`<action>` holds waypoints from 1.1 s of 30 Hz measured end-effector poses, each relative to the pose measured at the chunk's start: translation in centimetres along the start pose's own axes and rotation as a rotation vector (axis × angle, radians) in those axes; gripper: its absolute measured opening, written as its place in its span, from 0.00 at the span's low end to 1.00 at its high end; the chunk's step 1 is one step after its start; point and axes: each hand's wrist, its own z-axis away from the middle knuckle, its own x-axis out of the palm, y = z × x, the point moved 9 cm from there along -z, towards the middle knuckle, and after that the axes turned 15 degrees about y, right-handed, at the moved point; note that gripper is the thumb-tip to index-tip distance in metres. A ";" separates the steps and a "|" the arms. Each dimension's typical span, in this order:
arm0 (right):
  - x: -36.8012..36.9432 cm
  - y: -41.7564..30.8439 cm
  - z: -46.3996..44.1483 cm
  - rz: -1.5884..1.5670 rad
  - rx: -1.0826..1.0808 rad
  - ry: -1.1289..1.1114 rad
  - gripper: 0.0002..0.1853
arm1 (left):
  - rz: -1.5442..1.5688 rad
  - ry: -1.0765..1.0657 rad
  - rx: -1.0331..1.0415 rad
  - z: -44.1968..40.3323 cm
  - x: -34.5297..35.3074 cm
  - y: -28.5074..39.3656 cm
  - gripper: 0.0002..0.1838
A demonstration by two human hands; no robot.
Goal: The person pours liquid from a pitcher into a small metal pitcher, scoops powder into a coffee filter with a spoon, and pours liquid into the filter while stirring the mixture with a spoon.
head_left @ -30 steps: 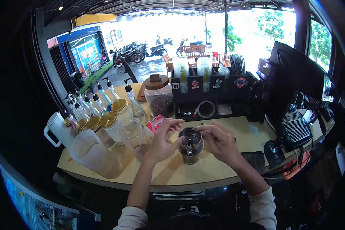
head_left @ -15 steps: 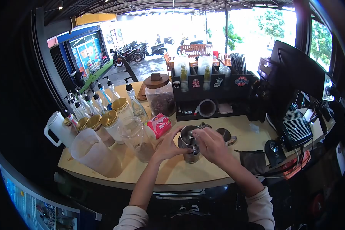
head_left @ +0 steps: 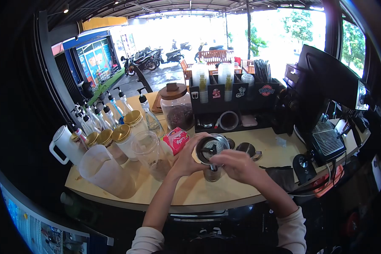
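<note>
A shiny metal cup (head_left: 201, 153) is in my left hand (head_left: 186, 158), its fingers and thumb wrapped round the left side. Inside its mouth, a perforated metal disc (head_left: 217, 146) shows with a dark piece over it. My right hand (head_left: 238, 166) is at the cup's near right rim, fingers curled together; what they pinch, if anything, is hidden. Below the cup, a small clear or metallic vessel (head_left: 212, 174) stands on the counter, partly covered by the hands. A metal pitcher (head_left: 246, 149) with a handle stands to the right.
On the wooden counter (head_left: 190, 192), a pink packet (head_left: 176, 140), clear plastic pitchers (head_left: 99, 167), gold-lidded jars (head_left: 122, 133) and pump bottles (head_left: 144, 103) stand left. A black cup organizer (head_left: 237, 99) is behind. A dark cloth (head_left: 279, 178) and coffee machine (head_left: 328, 142) are right.
The metal cup's mouth has tipped further toward me, revealing the perforated disc. My right hand has moved slightly down and right, and its fingers have dropped from above the mouth to the rim.
</note>
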 end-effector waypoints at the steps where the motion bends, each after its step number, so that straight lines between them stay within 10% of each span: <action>1: -0.7 0.6 -0.1 0.002 0.034 0.065 0.16 | -0.010 -0.023 0.047 0.1 0.3 0.5 0.48; 18: -2.1 4.0 0.5 -0.038 0.490 0.101 0.07 | -0.273 -0.035 0.187 -0.9 0.2 2.9 0.47; 33: -2.8 4.6 -0.1 -0.137 0.386 0.080 0.05 | -0.340 -0.016 0.228 -0.8 -0.3 3.2 0.45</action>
